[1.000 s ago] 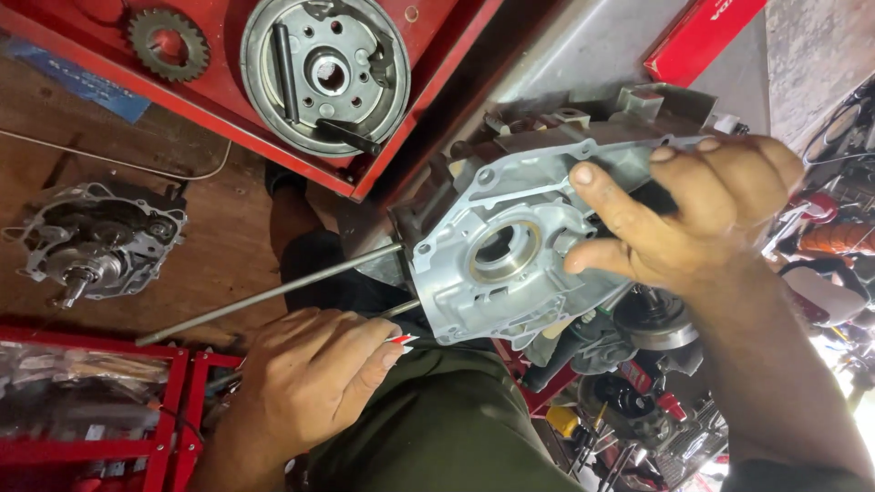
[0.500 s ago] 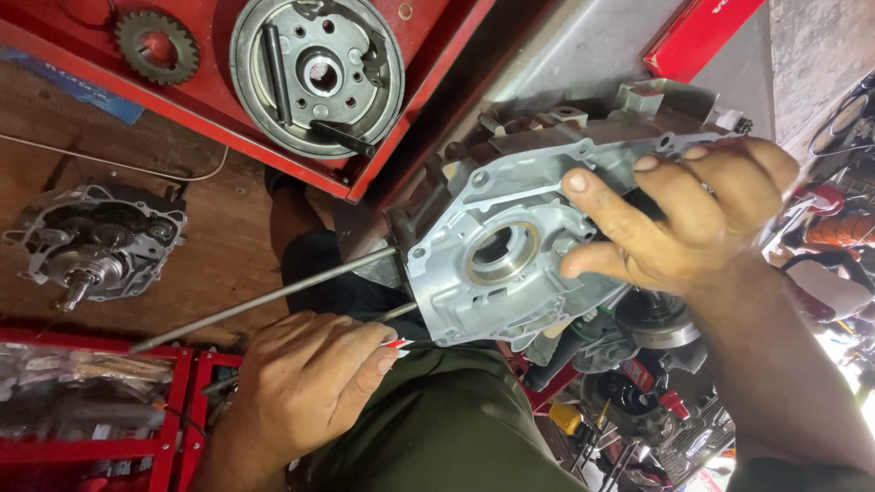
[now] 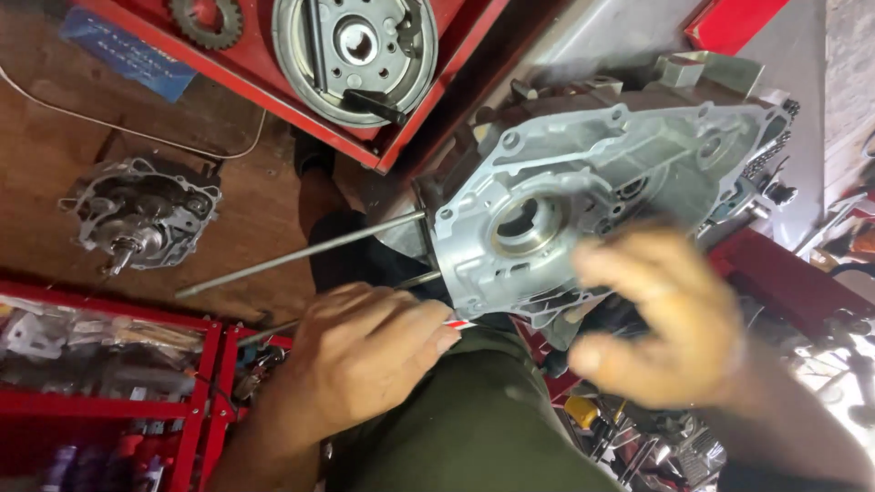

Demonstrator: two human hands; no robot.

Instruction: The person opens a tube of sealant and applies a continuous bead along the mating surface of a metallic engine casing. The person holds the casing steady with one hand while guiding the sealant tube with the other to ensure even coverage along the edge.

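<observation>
The grey engine case (image 3: 583, 200) sits on the person's lap, its round bore facing up, two long rods (image 3: 301, 255) jutting from its left side. The left hand (image 3: 365, 355) is curled round a thin red-tipped tool (image 3: 458, 324), mostly hidden, by the case's lower edge. The right hand (image 3: 665, 319), blurred, hovers open before the case; whether it touches is unclear. A smaller engine part (image 3: 141, 219) lies on the floor.

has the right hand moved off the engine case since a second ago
Yes. The right hand gripped the grey engine case by its upper right edge; now it is blurred, lower down and clear of that edge, open-fingered.
</observation>
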